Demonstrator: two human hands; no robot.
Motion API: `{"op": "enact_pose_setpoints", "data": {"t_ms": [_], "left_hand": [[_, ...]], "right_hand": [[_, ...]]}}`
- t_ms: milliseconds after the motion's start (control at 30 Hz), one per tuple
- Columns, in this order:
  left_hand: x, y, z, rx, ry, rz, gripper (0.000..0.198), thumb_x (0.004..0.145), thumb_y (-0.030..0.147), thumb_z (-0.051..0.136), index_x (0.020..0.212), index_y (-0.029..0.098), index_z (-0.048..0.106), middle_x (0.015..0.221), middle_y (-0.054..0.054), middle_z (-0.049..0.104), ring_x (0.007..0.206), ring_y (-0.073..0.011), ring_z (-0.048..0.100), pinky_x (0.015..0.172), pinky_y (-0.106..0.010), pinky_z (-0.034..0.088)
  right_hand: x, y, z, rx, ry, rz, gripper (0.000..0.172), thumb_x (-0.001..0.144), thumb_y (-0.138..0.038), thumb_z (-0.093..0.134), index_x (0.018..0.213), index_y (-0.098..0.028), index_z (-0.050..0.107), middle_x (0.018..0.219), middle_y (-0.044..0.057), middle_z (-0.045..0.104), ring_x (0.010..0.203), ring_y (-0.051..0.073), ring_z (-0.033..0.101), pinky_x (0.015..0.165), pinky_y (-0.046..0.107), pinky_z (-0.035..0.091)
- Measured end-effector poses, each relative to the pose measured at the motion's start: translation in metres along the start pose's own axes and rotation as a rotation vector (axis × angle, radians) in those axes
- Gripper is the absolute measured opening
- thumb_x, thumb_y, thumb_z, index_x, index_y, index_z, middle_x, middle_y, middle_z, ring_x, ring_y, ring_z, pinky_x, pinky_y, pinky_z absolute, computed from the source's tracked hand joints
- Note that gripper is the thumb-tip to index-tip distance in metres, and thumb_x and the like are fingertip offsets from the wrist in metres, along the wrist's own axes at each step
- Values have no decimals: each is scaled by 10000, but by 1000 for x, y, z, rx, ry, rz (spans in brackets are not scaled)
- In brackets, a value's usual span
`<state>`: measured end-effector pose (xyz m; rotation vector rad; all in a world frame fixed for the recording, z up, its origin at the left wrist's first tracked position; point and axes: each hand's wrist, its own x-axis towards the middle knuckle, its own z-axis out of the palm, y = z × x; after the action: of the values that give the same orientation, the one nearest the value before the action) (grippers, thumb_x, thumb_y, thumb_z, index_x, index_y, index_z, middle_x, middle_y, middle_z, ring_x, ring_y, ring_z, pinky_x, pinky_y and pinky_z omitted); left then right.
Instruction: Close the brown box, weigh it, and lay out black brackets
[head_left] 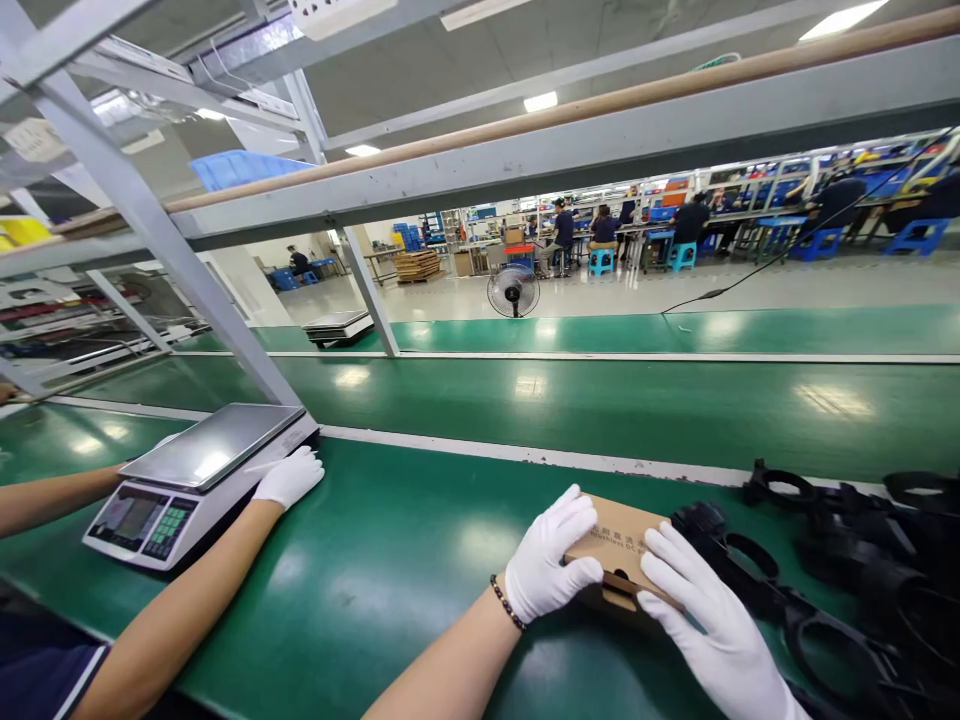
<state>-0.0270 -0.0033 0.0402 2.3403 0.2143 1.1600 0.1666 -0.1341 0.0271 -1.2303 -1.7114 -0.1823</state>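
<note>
A small brown cardboard box [626, 545] with printed text lies on the green belt at lower right. My left hand [551, 560], in a white glove with a bead bracelet at the wrist, grips the box's left end. My right hand [716, 625], also in a white glove, lies flat over its right side. Both hands hold the box down on the surface. Just right of the box lies a heap of black plastic parts [840, 560] with ring shapes.
A digital weighing scale [199, 470] stands at the left; a co-worker's gloved hand [289, 477] rests against its right edge. A grey rack post [172, 250] rises behind it. Beyond the green belt [600, 410] are a floor fan [513, 290] and seated workers.
</note>
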Motion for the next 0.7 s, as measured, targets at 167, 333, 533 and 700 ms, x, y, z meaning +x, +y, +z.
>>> {"op": "enact_pose_setpoints", "data": {"t_ms": [167,333,533,700], "left_hand": [[-4,0,3,30,33,-42,593,927,480,417,1454,305,208,1450,-99,398,1372,-273,317,1109,-493,322],[-6,4,3,-9,14,-19,427,967,405,321,1381,312,370,1389,-53,479,1359,-251,345,1139,-526,261],[-13,6,18,-125,107,-356,354,949,383,377,1209,261,582,1479,-45,364,1393,-255,273,1155,-477,258],[-10,2,22,-244,73,-529,634,886,414,477,1451,228,258,1559,-70,153,1426,-261,167,1184,-466,157]], "right_hand": [[-1,-2,3,-9,31,51,416,840,-162,602,1244,-255,569,1354,57,509,1236,254,487,1030,468,424],[-3,1,0,-24,-36,8,374,853,-176,584,1220,-249,578,1350,66,510,1272,269,444,1020,479,433],[-3,4,-6,-157,-118,-123,451,852,-165,576,1288,-256,507,1326,86,524,1295,285,412,1025,537,410],[0,-18,1,-253,-68,-262,530,835,-37,522,1333,-202,449,1240,119,577,1215,252,498,1022,521,411]]}}
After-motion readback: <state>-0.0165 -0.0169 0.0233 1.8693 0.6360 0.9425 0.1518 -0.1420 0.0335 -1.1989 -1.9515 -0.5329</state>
